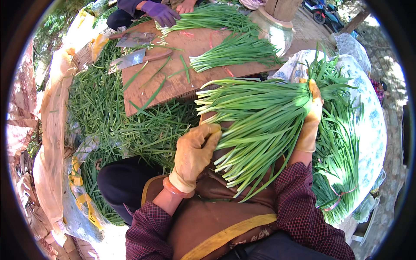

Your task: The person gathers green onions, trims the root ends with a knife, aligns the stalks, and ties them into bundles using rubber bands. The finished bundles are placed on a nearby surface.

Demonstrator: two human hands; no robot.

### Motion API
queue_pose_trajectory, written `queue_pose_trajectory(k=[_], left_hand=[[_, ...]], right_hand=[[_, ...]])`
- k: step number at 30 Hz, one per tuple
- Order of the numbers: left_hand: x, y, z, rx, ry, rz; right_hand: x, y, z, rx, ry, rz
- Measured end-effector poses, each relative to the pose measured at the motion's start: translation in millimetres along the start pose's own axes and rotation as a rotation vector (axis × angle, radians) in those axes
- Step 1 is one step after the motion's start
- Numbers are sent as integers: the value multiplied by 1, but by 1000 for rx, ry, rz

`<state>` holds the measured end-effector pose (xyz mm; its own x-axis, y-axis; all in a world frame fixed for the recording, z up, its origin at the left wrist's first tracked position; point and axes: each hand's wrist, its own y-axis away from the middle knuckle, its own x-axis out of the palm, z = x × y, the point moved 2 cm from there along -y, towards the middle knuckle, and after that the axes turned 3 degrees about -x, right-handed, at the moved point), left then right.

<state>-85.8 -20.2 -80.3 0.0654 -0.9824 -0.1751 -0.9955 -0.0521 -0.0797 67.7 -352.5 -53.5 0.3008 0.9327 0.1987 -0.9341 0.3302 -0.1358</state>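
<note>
A large fanned bunch of garlic chives (260, 110) lies across my lap, its pale cut ends pointing left. My right hand (313, 107), in an orange rubber glove, grips the bunch near its leafy end. My left hand (196, 152), gloved alike and with an orange bangle at the wrist, has thumb and fingers pinched at the pale stem ends; the stems between the fingertips are mostly hidden. Below both arms is a brown apron (221, 224) with yellow trim.
A wooden board (146, 87) ahead holds two cleavers (135, 60) and a chive bundle (234, 53). A co-worker's purple-gloved hand (161, 13) touches more chives beyond. Loose trimmings (100, 94) heap at left. Right, tied chives (339, 182) rest on floral cloth (372, 120). A glass jar (274, 31) stands behind.
</note>
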Motion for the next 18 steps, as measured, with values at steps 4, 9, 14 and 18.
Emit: queue_pose_trajectory(k=[4,9,14,18], left_hand=[[-16,16,4,-156,95,-34],[-20,0,17,-391,244,-136],[-5,-5,20,-192,-50,-92],[0,9,32,-134,-84,7]], right_hand=[[-6,-3,-7,133,-210,-32],[-11,-7,-12,52,-235,101],[-15,-7,-2,-219,137,-50],[-3,0,16,169,-416,207]])
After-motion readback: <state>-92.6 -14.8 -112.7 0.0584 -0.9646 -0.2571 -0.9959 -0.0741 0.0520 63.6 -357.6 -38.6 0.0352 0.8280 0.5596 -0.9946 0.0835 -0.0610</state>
